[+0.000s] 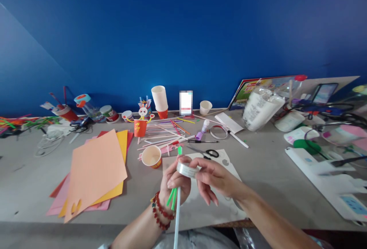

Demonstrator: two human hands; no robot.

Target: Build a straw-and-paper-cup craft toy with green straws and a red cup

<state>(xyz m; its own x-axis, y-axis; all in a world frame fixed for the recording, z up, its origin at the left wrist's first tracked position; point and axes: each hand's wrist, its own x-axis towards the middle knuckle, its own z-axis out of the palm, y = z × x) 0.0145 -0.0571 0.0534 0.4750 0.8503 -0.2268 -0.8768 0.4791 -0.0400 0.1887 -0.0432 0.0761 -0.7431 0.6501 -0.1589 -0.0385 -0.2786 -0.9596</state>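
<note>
My left hand (179, 183), with red bead bracelets at the wrist, is closed around a small bunch of bright green pipe cleaners (173, 197) and a long pale blue stick (177, 218). Green tips poke out above the fingers. A roll of clear tape (186, 170) is against the bunch, gripped between the thumb and fingers of my right hand (211, 174). Whether a strip of tape is stuck to the bunch I cannot tell. Beneath both hands lies a white paper sheet (212, 212), with black-handled scissors (212, 153) at its far edge.
Left of my hands are a paper cup (151, 157) and stacked coloured paper (97, 172). A decorated orange cup (140, 127) stands farther back, beside scattered sticks (160, 128). A power strip (321, 184) with cables lies on the right. A blue wall (183, 42) closes the back.
</note>
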